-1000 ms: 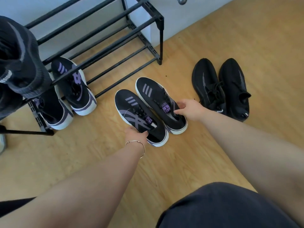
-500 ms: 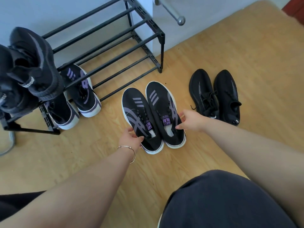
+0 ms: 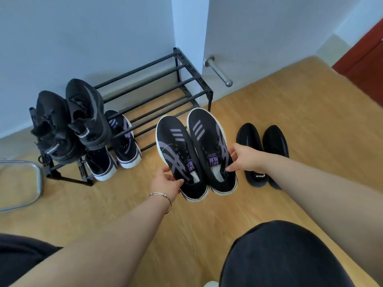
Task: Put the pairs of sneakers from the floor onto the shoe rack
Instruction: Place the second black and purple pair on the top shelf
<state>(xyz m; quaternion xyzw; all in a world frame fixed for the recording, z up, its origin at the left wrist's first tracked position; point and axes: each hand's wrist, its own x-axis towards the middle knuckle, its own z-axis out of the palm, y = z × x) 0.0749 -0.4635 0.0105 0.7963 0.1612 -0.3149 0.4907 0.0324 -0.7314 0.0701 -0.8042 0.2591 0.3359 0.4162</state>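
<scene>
Between your two hands hangs the purple-striped pair, apparently lifted off the floor [image 3: 207,220]: your left hand [image 3: 165,184] pinches the left sneaker [image 3: 178,154] at its heel side, your right hand [image 3: 245,158] grips the right sneaker [image 3: 209,146] by its collar. Beyond your fingers stands the shoe rack [image 3: 157,96]; right of your right hand lies the black pair [image 3: 262,154].

Two black-and-purple sneakers [image 3: 195,154] are hanging side by side, toes pointing toward the shoe rack [image 3: 153,96], just before its front rail.
</scene>
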